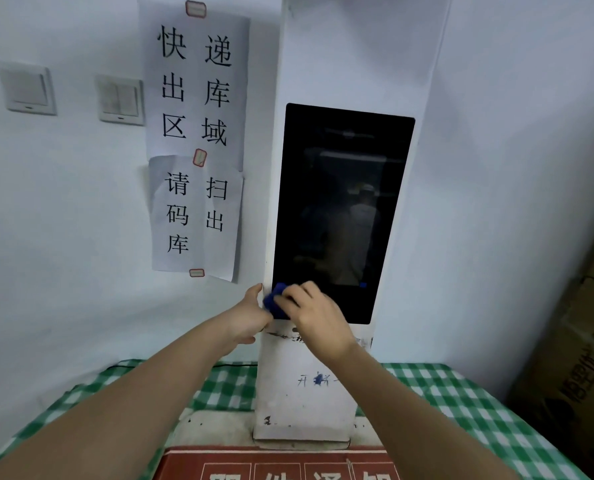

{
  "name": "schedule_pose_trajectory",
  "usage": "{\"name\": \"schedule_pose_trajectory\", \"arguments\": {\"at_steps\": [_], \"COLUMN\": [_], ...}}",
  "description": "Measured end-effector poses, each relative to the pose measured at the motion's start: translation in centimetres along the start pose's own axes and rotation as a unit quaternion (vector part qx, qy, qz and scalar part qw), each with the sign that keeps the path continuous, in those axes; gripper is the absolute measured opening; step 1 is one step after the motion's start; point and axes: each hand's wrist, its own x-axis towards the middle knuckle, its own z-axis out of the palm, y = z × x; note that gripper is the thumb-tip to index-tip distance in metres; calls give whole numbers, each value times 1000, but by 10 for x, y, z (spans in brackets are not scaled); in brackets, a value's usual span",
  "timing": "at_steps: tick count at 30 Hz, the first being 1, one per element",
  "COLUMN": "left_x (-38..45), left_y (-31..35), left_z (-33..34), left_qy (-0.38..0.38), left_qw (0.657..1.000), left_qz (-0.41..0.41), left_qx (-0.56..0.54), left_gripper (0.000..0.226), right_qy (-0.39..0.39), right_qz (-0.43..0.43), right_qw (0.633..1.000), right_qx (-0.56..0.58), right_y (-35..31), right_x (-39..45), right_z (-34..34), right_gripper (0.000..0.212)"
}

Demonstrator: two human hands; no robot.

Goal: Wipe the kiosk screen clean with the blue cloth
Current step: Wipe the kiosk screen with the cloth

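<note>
A tall white kiosk (306, 393) stands on the table against the wall, with a dark, switched-off screen (340, 209) set in its front. My right hand (314, 318) grips a bunched blue cloth (274, 301) and presses it on the screen's lower left corner. My left hand (248, 315) holds the kiosk's left edge just beside the cloth, fingers wrapped round the side of the casing. Most of the cloth is hidden under my right fingers.
Paper signs (196, 133) with black characters are taped to the wall left of the kiosk, beside two light switches (27, 88). A green checked tablecloth (461, 403) covers the table. A red box (274, 465) sits at the front; cardboard boxes (579, 358) stand at the right.
</note>
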Motion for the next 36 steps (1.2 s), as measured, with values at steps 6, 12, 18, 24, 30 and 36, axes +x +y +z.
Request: {"name": "schedule_pose_trajectory", "arguments": {"at_steps": [6,12,18,24,30,36], "left_x": [4,5,0,6,5,9], "left_y": [-1,-3,-2,5,2,2], "left_z": [-1,0,-3,-1,5,11], "left_qy": [15,28,22,30,29,24], "left_qw": [1000,999,999,1000,1000,1000], "left_qz": [-3,-12,-23,2,-3,2], "left_qx": [5,27,44,-1,5,-9], "left_gripper": [78,71,77,81,82,81], "right_qy": [52,-18,-17,79,-14,-6], "right_qz": [92,10,-53,73,-12,-67], "right_qw": [994,1000,998,994,1000,997], "right_qx": [-1,22,6,-1,12,-21], "right_y": [-7,-19,-8,2,-3,20], "right_x": [30,4,5,35,-7,2], "right_z": [-8,20,8,-11,22,-8], "right_gripper": [71,44,40,66,42,45]}}
